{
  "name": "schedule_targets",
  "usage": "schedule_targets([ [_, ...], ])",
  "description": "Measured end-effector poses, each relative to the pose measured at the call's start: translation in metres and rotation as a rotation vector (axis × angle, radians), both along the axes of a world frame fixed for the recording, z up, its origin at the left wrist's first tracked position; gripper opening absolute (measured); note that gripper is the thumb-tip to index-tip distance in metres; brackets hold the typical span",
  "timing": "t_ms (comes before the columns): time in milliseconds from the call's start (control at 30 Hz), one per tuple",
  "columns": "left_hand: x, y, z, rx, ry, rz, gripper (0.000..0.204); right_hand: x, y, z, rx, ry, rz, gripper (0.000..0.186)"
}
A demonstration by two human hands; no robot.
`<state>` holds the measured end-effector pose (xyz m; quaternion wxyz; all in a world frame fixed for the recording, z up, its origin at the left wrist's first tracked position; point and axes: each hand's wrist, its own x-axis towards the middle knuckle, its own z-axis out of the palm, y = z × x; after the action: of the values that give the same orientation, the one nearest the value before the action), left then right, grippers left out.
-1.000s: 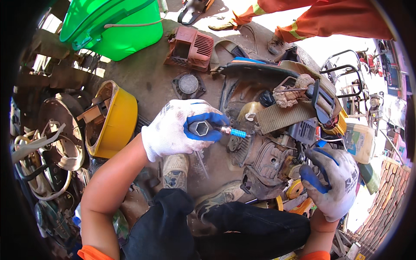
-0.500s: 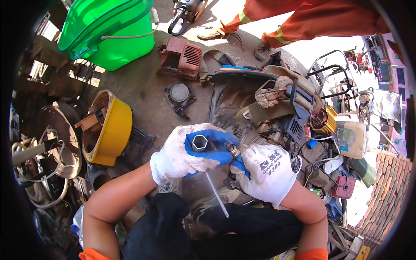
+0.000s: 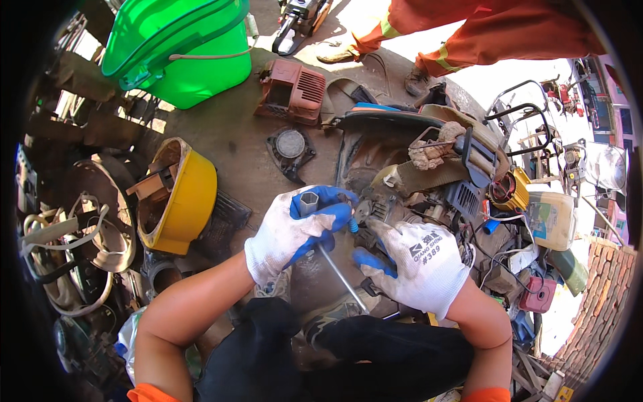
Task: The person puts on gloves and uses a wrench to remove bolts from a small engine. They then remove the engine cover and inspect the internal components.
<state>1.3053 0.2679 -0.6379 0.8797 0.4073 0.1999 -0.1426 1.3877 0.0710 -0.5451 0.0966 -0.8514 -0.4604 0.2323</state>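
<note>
My left hand (image 3: 295,228), in a white glove with blue palm coating, is closed round a spark plug wrench. The wrench's hex socket (image 3: 309,202) points up between the thumb and fingers, and its thin metal shaft (image 3: 345,280) slants down toward my knees. A small ribbed part, likely a spark plug (image 3: 353,224), shows at the left fingertips; the fingers partly hide it. Close by on the right, my gloved right hand (image 3: 418,268) has its thumb and fingers apart with nothing visible between them. Beyond both hands lies a dusty small engine (image 3: 378,208).
A yellow hard-hat-shaped container (image 3: 191,201) and a green bucket (image 3: 194,60) stand at left. Ahead lie a red engine cover (image 3: 293,90) and a black starter part (image 3: 291,149). Machine parts and cables crowd the right. A person in orange trousers (image 3: 429,33) stands at the far side.
My right hand has let go of the small ribbed part and drawn back, its fingers opening. The part stays at my left fingertips, and the wrench is still in my left hand.
</note>
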Motion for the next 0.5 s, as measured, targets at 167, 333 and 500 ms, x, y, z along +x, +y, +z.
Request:
schedule_targets([
  [167,0.002,0.049,-0.117,0.113,0.533,0.458,0.014,0.006,-0.009,0.005,0.040,-0.076,0.006,0.055],
  [333,-0.027,0.066,-0.135,0.066,0.750,0.300,0.022,0.008,-0.014,0.005,0.100,-0.121,0.038,0.054],
  [500,-0.033,0.010,-0.037,-0.005,0.223,-0.187,0.042,0.010,-0.020,0.010,0.172,-0.073,0.041,0.060],
])
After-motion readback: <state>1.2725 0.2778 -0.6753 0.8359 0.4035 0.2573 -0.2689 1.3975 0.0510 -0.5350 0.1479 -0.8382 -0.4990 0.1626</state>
